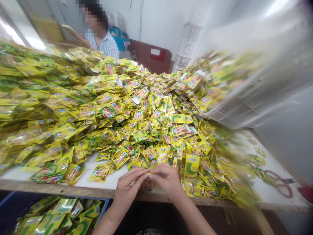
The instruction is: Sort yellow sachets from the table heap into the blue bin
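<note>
With thumbs and forefingers meeting, my left hand [127, 184] and right hand [167, 179] are clamping on a small glossy yellow item [148, 174], which is sitting between my fingertips and hiding so much that I cannot tell whether it is a packet or part of a box; a loose pinch could be dropping it over the brown wooden front edge [61, 188] just below my fingers, and a bump from my right knuckles could be shifting the yellow-and-green cardboard box [191, 167] near them; the wide heap of shiny yellow and green packets [127, 114] is crowding beyond my fingertips, so a forward push could be setting off a slide toward me, while just left of my fingers a bare white tabletop [107, 184] is leaving some room, a blue plastic crate [106, 205] is standing lower left, and red-handled scissors [278, 184] are lying well to the right
</note>
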{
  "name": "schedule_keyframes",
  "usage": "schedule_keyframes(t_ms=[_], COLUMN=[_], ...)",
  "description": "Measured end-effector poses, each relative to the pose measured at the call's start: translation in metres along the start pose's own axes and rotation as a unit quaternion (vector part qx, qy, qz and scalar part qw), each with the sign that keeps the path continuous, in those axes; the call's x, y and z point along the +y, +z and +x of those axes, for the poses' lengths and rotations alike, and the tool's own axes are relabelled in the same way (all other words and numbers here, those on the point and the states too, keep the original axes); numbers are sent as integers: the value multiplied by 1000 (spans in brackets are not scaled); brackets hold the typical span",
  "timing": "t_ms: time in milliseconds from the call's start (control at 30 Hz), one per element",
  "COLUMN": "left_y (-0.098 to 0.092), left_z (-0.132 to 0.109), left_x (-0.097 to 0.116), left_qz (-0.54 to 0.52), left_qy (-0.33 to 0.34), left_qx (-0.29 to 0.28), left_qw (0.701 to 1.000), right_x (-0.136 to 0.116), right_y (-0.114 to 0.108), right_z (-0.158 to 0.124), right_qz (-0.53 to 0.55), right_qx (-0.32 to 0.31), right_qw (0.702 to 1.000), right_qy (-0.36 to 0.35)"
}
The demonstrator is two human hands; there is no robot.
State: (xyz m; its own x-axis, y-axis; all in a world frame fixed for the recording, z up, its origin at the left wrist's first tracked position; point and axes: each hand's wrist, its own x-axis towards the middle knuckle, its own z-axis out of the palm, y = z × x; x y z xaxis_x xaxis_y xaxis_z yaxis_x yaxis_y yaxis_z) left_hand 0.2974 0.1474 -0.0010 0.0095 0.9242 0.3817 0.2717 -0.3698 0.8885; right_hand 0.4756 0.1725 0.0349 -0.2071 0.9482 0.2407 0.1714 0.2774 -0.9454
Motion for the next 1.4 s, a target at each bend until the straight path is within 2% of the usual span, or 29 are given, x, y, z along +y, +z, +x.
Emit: schedule_keyframes(t_ms=[100, 200, 300, 433, 567, 733, 867, 967, 1100, 1200, 1267, 1300, 1367, 1400], left_y=[-6, -9, -8, -7, -7, -6, -7, -7, -3, 0, -4, -10, -31, -45], left_z=[-2, -7, -9, -5, -2, -3, -3, -4, -7, -8, -12, -15, -25, -31], left_x=[-8, -11, -9, -8, -10, -12, -12, -12, -15, -14, -9, -6, 0, 2], left_qz=[39, 63, 53, 31, 32, 29, 23, 9, 8, 7, 25, 40, 74, 87], left_qy=[94, 138, 125, 76, 23, 46, 69, 60, 66, 68, 56, 33, -40, -73], left_qx=[-28, -45, -44, -50, -39, -57, -85, -95, -94, -91, -67, -32, 90, 155], left_qw=[994, 987, 990, 995, 998, 997, 994, 994, 993, 993, 996, 998, 992, 981], right_x=[-2, -5, -8, -9, -8, -2, 2, 4, -1, -7, -13, -15, -16, -16], right_y=[-2, -2, -1, 0, -3, -10, -6, -1, -1, -8, -11, -11, -7, -3], right_z=[-7, -17, -19, -6, 2, -8, -17, -22, -27, -20, -2, 10, 38, 52], right_qz=[-31, -83, -101, -101, -125, -158, -192, -181, -199, -208, -217, -237, -325, -384], right_qx=[-9, -19, -18, -16, -37, -101, -76, -53, -78, -104, -112, -110, -108, -116], right_qw=[997, 991, 989, 992, 987, 974, 971, 976, 971, 966, 963, 958, 931, 907], right_qy=[-66, -107, -104, -66, -97, -126, -117, -108, -108, -113, -119, -122, -128, -129])
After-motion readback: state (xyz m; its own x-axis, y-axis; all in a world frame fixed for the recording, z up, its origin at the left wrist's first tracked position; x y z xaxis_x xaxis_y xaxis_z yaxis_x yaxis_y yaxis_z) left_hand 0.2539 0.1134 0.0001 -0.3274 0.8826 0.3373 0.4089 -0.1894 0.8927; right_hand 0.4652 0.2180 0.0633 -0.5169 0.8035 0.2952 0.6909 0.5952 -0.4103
